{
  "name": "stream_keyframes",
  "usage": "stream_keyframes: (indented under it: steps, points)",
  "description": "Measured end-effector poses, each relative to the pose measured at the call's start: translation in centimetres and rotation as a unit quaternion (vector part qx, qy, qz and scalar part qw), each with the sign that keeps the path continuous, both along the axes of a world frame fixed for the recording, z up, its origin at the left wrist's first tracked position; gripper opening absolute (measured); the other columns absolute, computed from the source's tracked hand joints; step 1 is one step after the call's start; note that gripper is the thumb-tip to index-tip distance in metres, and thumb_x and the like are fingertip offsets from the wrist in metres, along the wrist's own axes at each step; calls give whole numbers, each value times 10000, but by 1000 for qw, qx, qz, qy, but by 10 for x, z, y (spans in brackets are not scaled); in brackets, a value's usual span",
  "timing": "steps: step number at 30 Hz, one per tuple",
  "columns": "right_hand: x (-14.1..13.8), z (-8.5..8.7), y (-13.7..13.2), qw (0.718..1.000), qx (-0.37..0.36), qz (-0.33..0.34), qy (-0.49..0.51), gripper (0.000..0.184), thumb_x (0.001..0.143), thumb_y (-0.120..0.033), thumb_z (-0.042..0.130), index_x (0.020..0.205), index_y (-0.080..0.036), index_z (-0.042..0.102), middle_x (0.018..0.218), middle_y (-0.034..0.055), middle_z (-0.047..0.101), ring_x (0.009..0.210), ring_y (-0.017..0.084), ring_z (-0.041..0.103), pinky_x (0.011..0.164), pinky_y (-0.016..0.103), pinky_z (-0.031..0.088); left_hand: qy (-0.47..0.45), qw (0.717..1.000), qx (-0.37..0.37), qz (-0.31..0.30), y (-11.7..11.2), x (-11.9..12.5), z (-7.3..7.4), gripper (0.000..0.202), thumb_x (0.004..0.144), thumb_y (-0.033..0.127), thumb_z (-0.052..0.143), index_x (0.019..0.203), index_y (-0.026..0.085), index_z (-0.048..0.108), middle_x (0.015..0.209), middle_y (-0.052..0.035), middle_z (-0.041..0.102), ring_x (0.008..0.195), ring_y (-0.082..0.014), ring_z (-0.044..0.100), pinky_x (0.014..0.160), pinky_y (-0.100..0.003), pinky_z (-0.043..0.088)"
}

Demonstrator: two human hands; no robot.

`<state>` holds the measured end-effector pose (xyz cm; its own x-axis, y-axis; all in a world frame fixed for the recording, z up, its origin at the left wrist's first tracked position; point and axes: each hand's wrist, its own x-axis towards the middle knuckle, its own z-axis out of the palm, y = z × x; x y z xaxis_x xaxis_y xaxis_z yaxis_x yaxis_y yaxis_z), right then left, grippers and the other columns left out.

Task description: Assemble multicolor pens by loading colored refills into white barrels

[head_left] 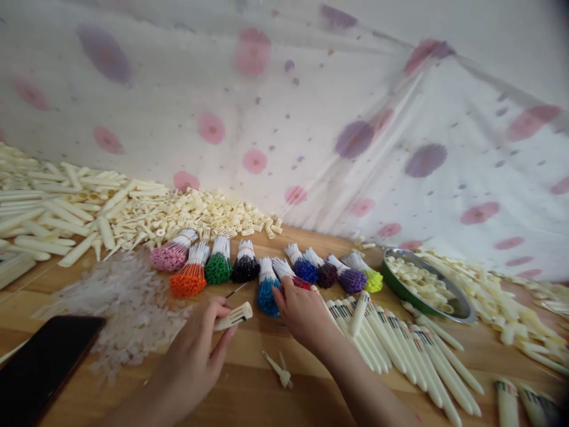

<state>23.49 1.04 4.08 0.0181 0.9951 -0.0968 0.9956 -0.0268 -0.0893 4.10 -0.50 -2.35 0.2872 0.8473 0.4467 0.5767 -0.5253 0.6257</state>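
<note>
My left hand (200,341) is closed round a cream plastic pen part (233,316) with a thin refill sticking out of its far end. My right hand (302,311) reaches forward with fingertips pinched at the blue refill bundle (268,290) and the red bundle (291,274) beside it. A row of refill bundles lies behind: pink (171,254), orange (190,279), green (219,264), black (244,264), dark blue (303,264), purple ones (351,276) and yellow-green (371,276).
Assembled cream pens (400,350) lie in a row at the right. A green-rimmed metal bowl (460,308) holds small cream parts. Cream barrels and clips (111,210) are heaped at the back left. Clear bits (120,302), a black phone (42,365), a small loose part (280,369).
</note>
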Motion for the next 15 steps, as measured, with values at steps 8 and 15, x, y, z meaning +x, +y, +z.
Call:
stream_keyframes:
  steps: [8, 15]
  points:
    - [2, 0, 14, 999, -36, -7, -11, 296, 972, -244, 294, 998, -136, 568, 895, 142, 691, 824, 253, 669, 643, 311, 434, -31, 997, -56, -44, -5, 0, -4, 89, 850, 202, 453, 926, 248, 452, 1031, -72, 624, 907, -213, 645, 759, -367, 529]
    - [12, -4, 31, 997, -62, -15, 35, 254, 930, -346, 471, 1026, -140, 585, 986, 54, 633, 857, 175, 619, 774, 380, 496, -71, 989, -120, -55, -6, 2, -5, 86, 830, 231, 458, 914, 248, 471, 1034, -77, 625, 913, -224, 639, 723, -374, 540]
